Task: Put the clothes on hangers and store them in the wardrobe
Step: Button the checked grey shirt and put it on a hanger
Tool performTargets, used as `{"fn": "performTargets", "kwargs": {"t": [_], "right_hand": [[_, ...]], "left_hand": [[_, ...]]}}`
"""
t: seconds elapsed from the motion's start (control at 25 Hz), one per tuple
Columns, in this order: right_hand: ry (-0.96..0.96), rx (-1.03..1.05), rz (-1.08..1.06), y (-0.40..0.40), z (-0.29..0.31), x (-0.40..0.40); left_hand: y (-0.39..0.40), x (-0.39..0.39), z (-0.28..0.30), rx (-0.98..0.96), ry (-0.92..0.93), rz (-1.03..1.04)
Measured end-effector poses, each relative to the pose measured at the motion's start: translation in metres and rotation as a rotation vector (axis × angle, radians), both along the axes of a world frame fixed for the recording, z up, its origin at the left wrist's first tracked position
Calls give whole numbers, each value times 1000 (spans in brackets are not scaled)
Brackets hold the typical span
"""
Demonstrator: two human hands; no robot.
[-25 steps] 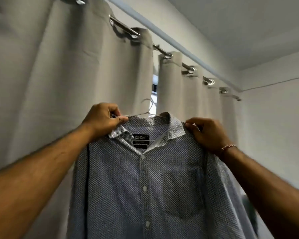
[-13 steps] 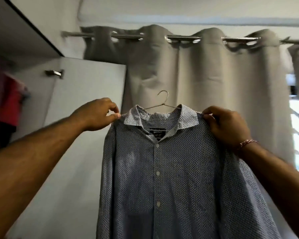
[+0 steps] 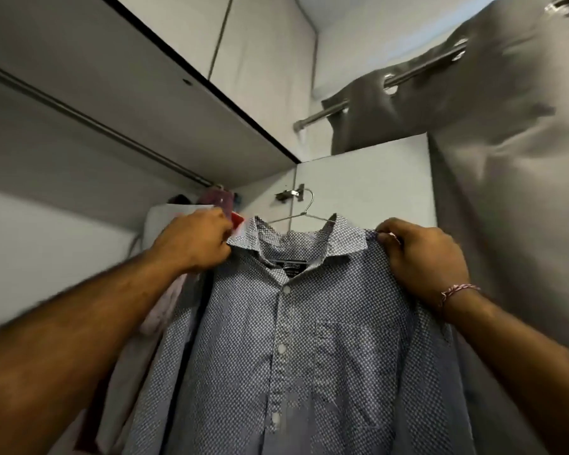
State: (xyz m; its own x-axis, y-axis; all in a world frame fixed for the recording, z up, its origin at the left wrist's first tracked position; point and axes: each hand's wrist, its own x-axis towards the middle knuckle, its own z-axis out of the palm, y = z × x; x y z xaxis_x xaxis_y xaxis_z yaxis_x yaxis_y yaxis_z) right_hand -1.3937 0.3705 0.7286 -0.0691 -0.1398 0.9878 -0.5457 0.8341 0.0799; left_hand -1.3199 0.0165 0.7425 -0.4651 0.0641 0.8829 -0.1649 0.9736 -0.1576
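Head view looks up into an open wardrobe (image 3: pixel 139 103), pale grey inside, with a metal rail (image 3: pixel 89 121) running under its top panel and a dark-edged front lip. The wardrobe door (image 3: pixel 368 185) stands open at centre, a small metal hinge (image 3: pixel 289 194) on its inner edge. To the right hangs a grey curtain (image 3: pixel 506 133) on a steel rod (image 3: pixel 339 110) with eyelets.

Clothes already hanging (image 3: pixel 211 198) at the far end of the rail are mostly hidden behind the left hand and blurred; only red, pink and white patches can be made out. The shirt's lower part runs off the bottom edge, and both forearms are cut off at the corners.

A blue patterned shirt (image 3: pixel 309 339) sits on a wire hanger (image 3: pixel 304 213), whose hook rises free above the collar, below the rail and not on it. The left hand (image 3: pixel 194 244) pinches the shirt's left shoulder beside the collar; the right hand (image 3: pixel 421 257), with a thread bracelet (image 3: pixel 457 290) at the wrist, grips the other shoulder, fingers curled around the fabric. The shirt hangs between the two hands, in front of the wardrobe opening.
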Motion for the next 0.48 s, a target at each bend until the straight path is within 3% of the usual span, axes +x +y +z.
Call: {"fn": "performTargets", "kwargs": {"t": [0.28,0.48], "right_hand": [[-115,33,328,-158,39,-85],[-112,71,324,-275,76,-99]], "left_hand": [[-92,-21,7,97,117,340],[-162,-43,25,180,272,287]]}}
